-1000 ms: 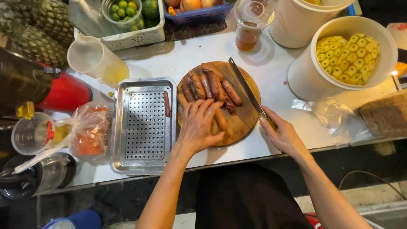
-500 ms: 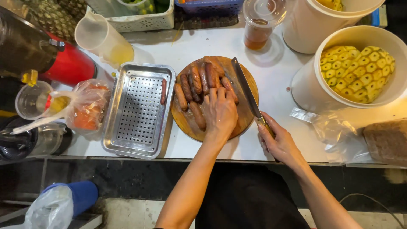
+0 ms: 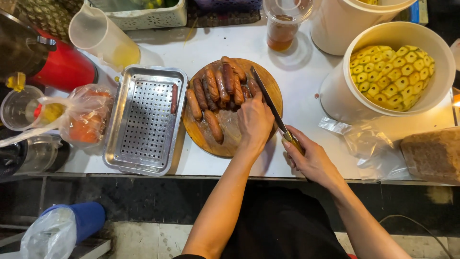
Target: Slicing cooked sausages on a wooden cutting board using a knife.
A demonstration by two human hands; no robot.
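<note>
Both hands are busy at the round wooden board [image 3: 211,144]. Left hand [image 3: 255,122] lies flat on the board, fingers touching the brown sausages [image 3: 218,91] piled just past its fingertips. Right hand [image 3: 312,160] is closed tight around the handle of a long knife [image 3: 268,103], and the blade rests across the board right beside the left hand. Left of that hand sits a metal tray with holes [image 3: 143,122]. Beyond the right hand stands a white bucket [image 3: 335,96] of peeled pineapples [image 3: 395,72].
</note>
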